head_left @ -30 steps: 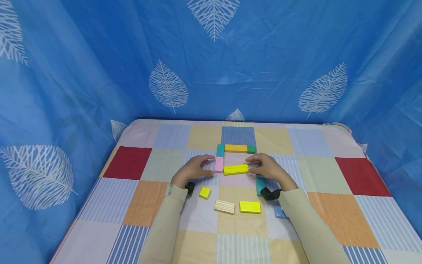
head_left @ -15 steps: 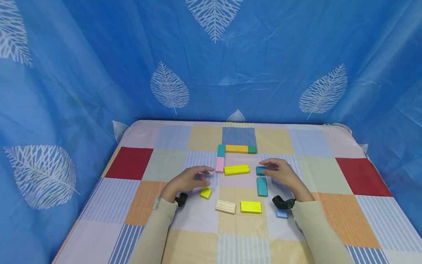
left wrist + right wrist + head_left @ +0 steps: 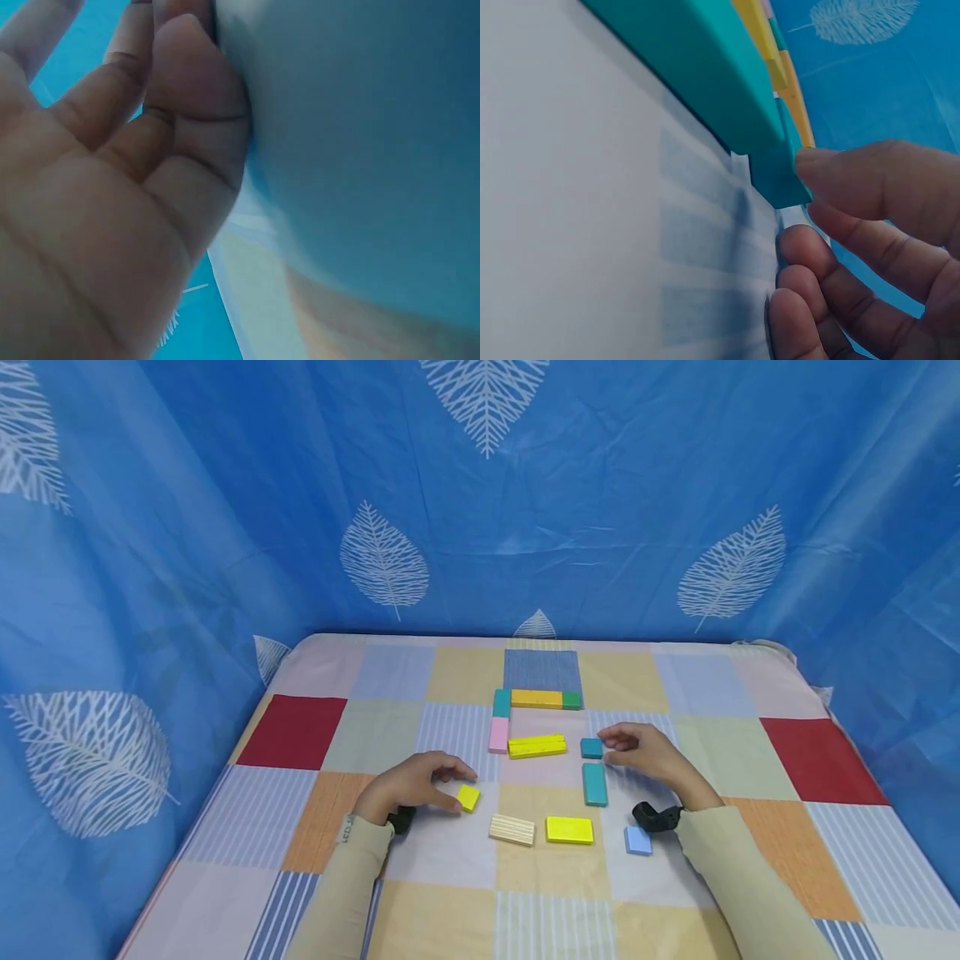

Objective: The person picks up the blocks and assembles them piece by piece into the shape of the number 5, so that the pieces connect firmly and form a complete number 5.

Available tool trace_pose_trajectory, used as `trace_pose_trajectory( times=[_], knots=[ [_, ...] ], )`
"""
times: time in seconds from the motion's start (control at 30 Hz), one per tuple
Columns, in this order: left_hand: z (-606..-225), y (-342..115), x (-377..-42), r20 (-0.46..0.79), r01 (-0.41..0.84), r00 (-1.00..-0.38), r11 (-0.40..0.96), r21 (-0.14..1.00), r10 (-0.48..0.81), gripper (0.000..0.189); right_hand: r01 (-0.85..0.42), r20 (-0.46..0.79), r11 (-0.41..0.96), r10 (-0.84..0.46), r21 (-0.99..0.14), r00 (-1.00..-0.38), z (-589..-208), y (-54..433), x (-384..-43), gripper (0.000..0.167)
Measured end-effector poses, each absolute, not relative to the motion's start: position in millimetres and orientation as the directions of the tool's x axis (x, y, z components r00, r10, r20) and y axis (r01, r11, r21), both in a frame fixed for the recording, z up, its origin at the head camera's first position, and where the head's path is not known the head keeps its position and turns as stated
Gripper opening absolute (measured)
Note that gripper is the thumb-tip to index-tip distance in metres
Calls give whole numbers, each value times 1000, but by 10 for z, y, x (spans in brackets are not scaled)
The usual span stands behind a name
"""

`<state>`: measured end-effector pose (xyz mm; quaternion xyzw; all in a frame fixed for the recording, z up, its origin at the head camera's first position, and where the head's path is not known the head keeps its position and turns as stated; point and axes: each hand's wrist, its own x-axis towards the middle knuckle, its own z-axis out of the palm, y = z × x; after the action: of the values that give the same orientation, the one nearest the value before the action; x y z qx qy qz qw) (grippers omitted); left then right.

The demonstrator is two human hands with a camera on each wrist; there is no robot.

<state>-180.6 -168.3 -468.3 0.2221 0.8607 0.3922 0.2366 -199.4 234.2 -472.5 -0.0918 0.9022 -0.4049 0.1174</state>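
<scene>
In the head view my left hand (image 3: 411,785) is low at the left of a small yellow square block (image 3: 468,798), its thumb tip at the block's near left edge and its fingers just beyond the far side. Contact there cannot be told; the left wrist view shows only the hand's palm and bent fingers (image 3: 199,97). My right hand (image 3: 651,756) is just right of a small teal block (image 3: 591,748), its thumb tip (image 3: 817,161) very close to that block or touching it. A longer teal block (image 3: 595,785) lies in front of the small one.
Two yellow bars (image 3: 537,746) lie side by side at centre. Behind them are an orange block (image 3: 536,698), a green one (image 3: 572,700), a teal one (image 3: 502,702) and a pink one (image 3: 498,735). Nearer lie a ridged wooden block (image 3: 512,830), a yellow block (image 3: 568,830) and a blue block (image 3: 637,841).
My left hand has moved from beside the pink block toward the near left, to the yellow square block. My right hand has drawn right from the yellow bars, uncovering the small teal block.
</scene>
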Motion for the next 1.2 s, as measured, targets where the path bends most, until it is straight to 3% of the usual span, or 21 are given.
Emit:
trace_pose_trajectory(
  times=[0.43,1.2],
  knots=[
    [-4718,-1717,-1802,-229,185,-797,588,787,558,35,-56,-166,696,-248,-716,-954,-4705,2300,-2065,28],
    [-4771,-1725,-1807,-226,166,-809,580,797,542,31,-33,-213,720,-248,-693,-945,-4657,2145,-2071,30]
  ],
)
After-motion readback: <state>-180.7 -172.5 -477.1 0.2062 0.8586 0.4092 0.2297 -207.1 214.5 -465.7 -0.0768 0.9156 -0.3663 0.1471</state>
